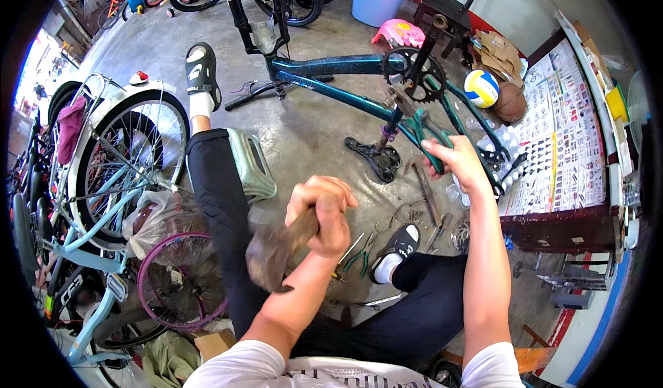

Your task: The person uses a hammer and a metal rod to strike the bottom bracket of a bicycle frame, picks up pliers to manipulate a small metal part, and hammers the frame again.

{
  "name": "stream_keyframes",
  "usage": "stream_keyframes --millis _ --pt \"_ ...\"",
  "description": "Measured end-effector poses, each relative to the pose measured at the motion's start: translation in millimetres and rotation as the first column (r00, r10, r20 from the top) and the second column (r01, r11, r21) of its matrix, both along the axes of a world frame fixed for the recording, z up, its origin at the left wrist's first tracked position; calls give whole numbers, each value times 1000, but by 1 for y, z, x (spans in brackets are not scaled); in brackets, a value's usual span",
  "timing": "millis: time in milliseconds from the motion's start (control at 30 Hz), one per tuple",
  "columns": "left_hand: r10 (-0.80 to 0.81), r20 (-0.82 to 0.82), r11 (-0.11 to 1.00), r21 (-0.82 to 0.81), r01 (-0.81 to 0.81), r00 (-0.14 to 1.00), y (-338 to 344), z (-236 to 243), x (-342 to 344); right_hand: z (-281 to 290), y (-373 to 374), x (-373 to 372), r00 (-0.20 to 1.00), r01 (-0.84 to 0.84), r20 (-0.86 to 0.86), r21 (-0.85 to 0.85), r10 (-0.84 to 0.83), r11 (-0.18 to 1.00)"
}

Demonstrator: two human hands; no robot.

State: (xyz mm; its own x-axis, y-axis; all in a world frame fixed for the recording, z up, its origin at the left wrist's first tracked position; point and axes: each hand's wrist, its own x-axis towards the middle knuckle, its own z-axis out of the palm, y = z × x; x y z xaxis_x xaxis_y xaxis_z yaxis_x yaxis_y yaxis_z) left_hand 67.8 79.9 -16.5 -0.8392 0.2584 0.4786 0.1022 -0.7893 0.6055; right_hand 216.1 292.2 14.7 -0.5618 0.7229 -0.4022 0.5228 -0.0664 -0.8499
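So the left hand [321,212] is clenched tight round the wooden handle of a hammer [273,253], head slightly blurred and hanging back over the left forearm. The right hand [452,160] has its fingers wrapped round some green-handled pliers [434,156], and their nose is up by the crank area of a teal bike frame [338,92]; can't tell if it's actually biting on anything. The frame's flipped upside down mid-floor [311,139], fork in the air, saddle [376,161] at the bottom, with a black chainring [434,70] just above the pliers. Closer in, a second pair of pliers [360,257] lies on the concrete beside the right sandal [399,253], and a pale green stool [252,163] sits right next to the left leg. Further out, the floor's left edge is packed with parked bikes plus a purple wheel rim [141,277]. Toward the right edge there's a volleyball [481,88] touching a basketball [510,101], near a big printed chart [559,136]. Over at the far edge: a blue lidded bucket [378,1], a dark chair [442,4] and a pink plastic thing [399,33].
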Motion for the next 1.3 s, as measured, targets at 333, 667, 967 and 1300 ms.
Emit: stream_keyframes --millis 333,667,967,1300 --pt "-125 458 808 -467 358 880 31 -91 -1 2 6 4 999 39 -28 68 -38 997" --pt "-149 372 717 -597 359 916 23 -112 14 5 7 -8 1000 -4 22 59 3 998" --pt "-173 336 684 -636 359 926 23 -108 24 -1 26 -8 1000 4 23 29 -5 1000" --pt "-229 218 746 -588 314 949 58 -82 23 -5 43 4 998 -69 -4 30 69 997"
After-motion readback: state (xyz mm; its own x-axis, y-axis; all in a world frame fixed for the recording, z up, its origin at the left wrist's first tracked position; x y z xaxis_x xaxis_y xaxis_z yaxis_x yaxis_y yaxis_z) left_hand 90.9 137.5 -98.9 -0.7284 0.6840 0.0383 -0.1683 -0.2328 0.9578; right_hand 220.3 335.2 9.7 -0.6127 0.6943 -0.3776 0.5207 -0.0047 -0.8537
